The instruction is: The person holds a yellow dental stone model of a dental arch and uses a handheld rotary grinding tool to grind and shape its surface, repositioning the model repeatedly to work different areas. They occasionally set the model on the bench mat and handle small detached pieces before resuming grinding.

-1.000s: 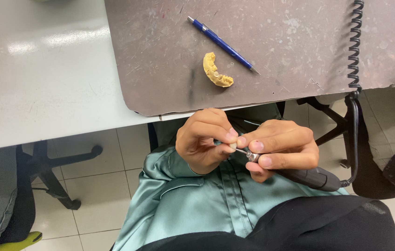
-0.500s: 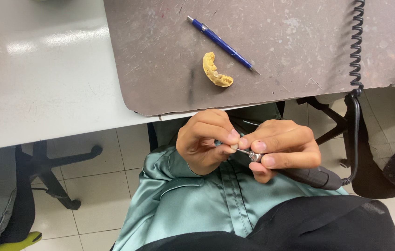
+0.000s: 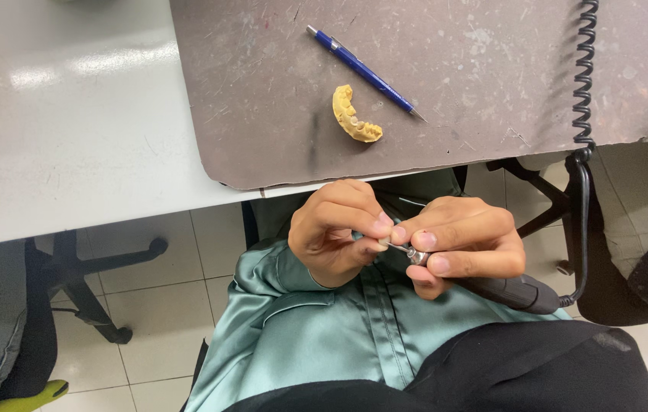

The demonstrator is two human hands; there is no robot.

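left hand (image 3: 337, 233): pinching something tiny, hidden | right hand (image 3: 457, 244): gripping black metal-tipped handpiece (image 3: 492, 286) | curved yellow dental cast (image 3: 354, 114): on mat

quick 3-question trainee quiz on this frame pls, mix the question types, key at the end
1. True or false: the yellow dental cast lies on the brown mat, apart from both hands.
2. Which hand grips the dark handpiece that the coiled cable runs to?
A. left hand
B. right hand
C. neither
3. Fill in: the blue pen lies on the mat, just ____ the cast as the head view shows it.

Key
1. True.
2. B: the right hand wraps the handpiece; the left hand pinches something small at its metal tip, too hidden to identify.
3. Above, slightly to its right, not touching.
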